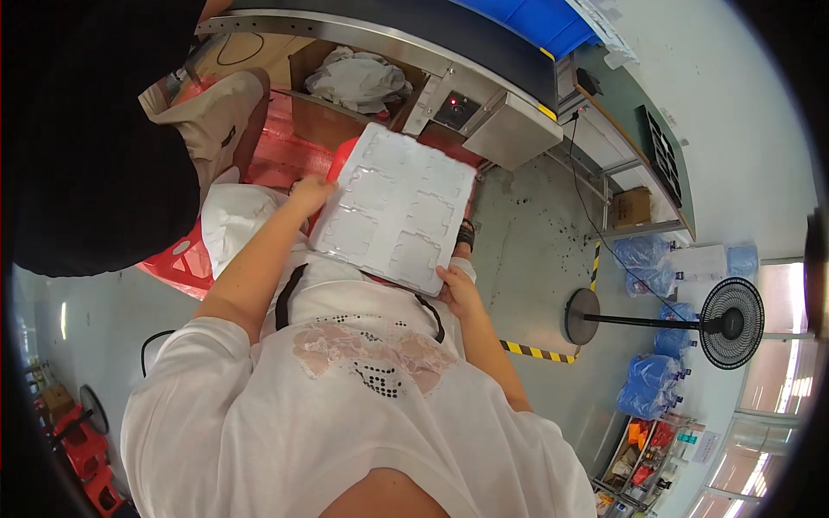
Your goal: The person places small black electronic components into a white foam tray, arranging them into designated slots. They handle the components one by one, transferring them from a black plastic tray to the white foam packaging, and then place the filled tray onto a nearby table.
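Note:
A white moulded plastic tray (390, 207) with several shallow shaped recesses lies tilted over my lap. My left hand (313, 195) grips its left edge, fingers partly hidden beneath. At the near right corner my right hand (459, 290) pinches the rim, with the thumb on top. The recesses look bare. Something red (344, 157) shows behind the tray's far left corner; most of it is hidden, so its kind is unclear.
Ahead runs a conveyor (363, 36) with a control box (456, 110) below. A cardboard box (326, 123) holding crumpled white plastic stands under it. At my left sits another person (104, 138). To the right are a standing fan (730, 323) and wrapped water bottles (649, 385).

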A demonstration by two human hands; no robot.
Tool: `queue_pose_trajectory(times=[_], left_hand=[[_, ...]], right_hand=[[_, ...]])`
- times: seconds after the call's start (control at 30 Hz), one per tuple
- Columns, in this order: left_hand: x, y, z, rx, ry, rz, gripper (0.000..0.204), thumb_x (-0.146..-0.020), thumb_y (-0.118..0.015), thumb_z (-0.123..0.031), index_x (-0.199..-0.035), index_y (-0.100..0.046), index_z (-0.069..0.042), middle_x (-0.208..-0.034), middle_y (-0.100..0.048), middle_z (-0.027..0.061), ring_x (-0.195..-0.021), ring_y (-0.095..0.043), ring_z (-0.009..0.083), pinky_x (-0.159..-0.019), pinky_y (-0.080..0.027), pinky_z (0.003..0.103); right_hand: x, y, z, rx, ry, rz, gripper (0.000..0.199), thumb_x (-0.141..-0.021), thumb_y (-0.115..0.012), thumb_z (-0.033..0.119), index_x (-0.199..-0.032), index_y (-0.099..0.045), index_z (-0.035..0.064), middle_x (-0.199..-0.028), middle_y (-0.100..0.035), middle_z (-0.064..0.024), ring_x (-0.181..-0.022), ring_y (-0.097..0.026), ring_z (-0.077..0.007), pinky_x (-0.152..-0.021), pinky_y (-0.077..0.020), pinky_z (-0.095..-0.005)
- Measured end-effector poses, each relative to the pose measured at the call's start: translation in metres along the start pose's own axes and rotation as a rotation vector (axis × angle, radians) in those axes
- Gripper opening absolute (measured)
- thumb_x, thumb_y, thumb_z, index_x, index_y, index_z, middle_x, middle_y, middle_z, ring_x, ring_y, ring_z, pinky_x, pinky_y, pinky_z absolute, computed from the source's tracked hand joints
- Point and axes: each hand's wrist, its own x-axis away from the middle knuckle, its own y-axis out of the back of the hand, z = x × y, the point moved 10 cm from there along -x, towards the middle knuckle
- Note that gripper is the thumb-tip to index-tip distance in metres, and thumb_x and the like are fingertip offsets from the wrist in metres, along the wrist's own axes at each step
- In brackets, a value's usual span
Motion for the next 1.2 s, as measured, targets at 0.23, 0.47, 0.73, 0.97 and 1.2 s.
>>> queue_pose_trajectory(times=[0.23, 0.47, 0.73, 0.97, 1.2], left_hand=[[0.042, -0.025, 0.008, -0.247, -0.315, -0.326, 0.053, -0.077, -0.053, -0.006, -0.127, -0.038, 0.001, -0.111, -0.045, 0.0281, -0.106, -0.046, 0.0417, -0.089, -0.041, 0.044], [0.023, -0.043, 0.04, -0.417, -0.278, -0.276, 0.057, -0.081, -0.048, -0.008, -0.133, -0.026, 0.003, -0.117, -0.043, 0.0292, -0.107, -0.045, 0.0437, -0.089, -0.041, 0.046], [0.069, -0.044, 0.009, -0.735, 0.051, -0.043, 0.061, -0.08, -0.051, -0.013, -0.129, -0.025, 0.011, -0.119, -0.046, 0.0311, -0.102, -0.055, 0.0397, -0.084, -0.047, 0.043], [0.087, -0.052, -0.006, -1.045, 0.079, 0.162, 0.029, -0.077, -0.055, -0.013, -0.103, -0.062, -0.001, -0.108, -0.06, 0.017, -0.096, -0.062, 0.0293, -0.077, -0.05, 0.038], [0.076, -0.05, -0.006, -0.985, 0.101, 0.201, 0.032, -0.077, -0.056, -0.017, -0.105, -0.063, -0.004, -0.112, -0.06, 0.0136, -0.101, -0.06, 0.0256, -0.079, -0.048, 0.039]], right_hand=[[0.004, 0.021, 0.023, 0.709, -0.062, -0.233, 0.032, -0.08, -0.063, 0.033, -0.087, -0.055, 0.0021, -0.068, -0.059, -0.0095, -0.055, -0.059, -0.0185, -0.048, -0.0475, -0.0331], [-0.005, -0.015, 0.054, 1.618, 0.286, -0.18, 0.045, -0.081, -0.056, 0.04, -0.087, -0.063, -0.0041, -0.078, -0.065, -0.0152, -0.073, -0.064, -0.0306, -0.066, -0.0488, -0.0408], [-0.008, -0.024, 0.046, 1.658, 0.142, -0.118, 0.047, -0.085, -0.049, 0.041, -0.075, -0.065, -0.0023, -0.075, -0.063, -0.0202, -0.075, -0.062, -0.0339, -0.069, -0.0466, -0.0413], [-0.007, -0.027, 0.029, 1.643, 0.157, -0.016, 0.047, -0.085, -0.048, 0.041, -0.078, -0.063, -0.0026, -0.076, -0.063, -0.02, -0.075, -0.061, -0.0339, -0.07, -0.0463, -0.0415], [-0.031, -0.015, 0.027, 1.806, 0.134, 0.174, 0.051, -0.085, -0.048, 0.043, -0.077, -0.064, -0.0048, -0.078, -0.062, -0.0238, -0.078, -0.061, -0.0366, -0.072, -0.0451, -0.0449]])
